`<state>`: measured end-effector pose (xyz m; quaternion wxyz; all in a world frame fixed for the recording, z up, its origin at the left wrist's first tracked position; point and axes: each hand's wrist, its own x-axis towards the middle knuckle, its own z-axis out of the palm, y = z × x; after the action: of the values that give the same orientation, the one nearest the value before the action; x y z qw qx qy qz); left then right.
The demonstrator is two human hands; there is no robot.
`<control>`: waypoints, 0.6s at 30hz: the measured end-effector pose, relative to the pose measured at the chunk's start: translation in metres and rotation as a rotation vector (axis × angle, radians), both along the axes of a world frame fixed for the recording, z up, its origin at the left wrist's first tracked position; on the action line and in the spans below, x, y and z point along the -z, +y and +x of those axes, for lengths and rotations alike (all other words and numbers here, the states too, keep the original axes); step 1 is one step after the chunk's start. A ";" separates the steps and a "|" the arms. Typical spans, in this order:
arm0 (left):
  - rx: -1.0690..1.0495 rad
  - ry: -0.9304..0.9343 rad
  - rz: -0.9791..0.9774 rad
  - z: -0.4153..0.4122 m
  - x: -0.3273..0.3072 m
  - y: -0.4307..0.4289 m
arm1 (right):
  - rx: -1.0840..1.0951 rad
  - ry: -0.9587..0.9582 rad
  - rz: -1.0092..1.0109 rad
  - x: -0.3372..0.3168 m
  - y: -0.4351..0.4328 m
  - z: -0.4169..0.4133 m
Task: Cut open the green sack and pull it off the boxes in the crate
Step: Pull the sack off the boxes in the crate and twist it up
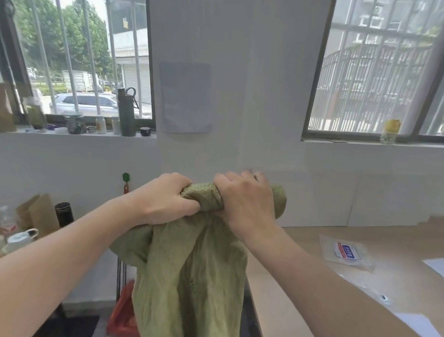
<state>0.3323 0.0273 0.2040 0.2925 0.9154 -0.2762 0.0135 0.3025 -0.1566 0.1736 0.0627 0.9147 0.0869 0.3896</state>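
Left hand (164, 198): fingers (187, 192) curled tight round the bunched top of the green sack (193, 285), knuckles up.
Right hand (245, 199): fingers (252, 176) wrapped over the same bunched top, just right of the left hand; a short end of cloth sticks out past its far right side.
Sack position: held up in the air in front of the white wall; the gathered neck lies as a short roll between the two fists, and the rest hangs straight down, left of the bench (396, 235) edge.
Sack material: olive-green woven cloth with a coarse grain, soft and crumpled into long vertical folds.
Bench: flat, pale wood-coloured top on the right.
On bench: a clear, glossy plastic packet (344, 251) with a red, white and blue label, lying flat.
Floor, behind sack: a red-orange plastic bag (124, 317).
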 end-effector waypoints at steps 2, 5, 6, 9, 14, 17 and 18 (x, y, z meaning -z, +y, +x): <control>0.035 -0.119 0.055 -0.006 0.000 0.000 | -0.023 0.053 0.059 -0.004 -0.002 -0.005; 0.041 -0.308 0.190 -0.018 0.002 0.000 | -0.017 0.235 0.163 -0.010 -0.007 -0.009; 0.027 -0.364 0.252 -0.020 0.004 0.000 | -0.009 0.282 0.205 -0.011 -0.007 -0.010; -0.076 -0.514 0.463 -0.021 0.012 -0.004 | -0.005 0.355 0.336 -0.012 -0.006 -0.006; -0.214 -0.701 0.445 -0.024 0.024 -0.008 | -0.005 0.496 0.447 -0.017 -0.004 -0.004; -0.218 -0.691 0.448 -0.024 0.028 -0.007 | -0.021 0.553 0.476 -0.019 -0.004 -0.004; -0.209 -0.681 0.462 -0.024 0.027 -0.006 | -0.023 0.562 0.482 -0.018 -0.004 -0.004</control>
<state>0.3081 0.0213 0.1766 -0.0311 0.9232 -0.2586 0.2827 0.2984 -0.1604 0.1918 -0.1851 0.9735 0.0168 0.1331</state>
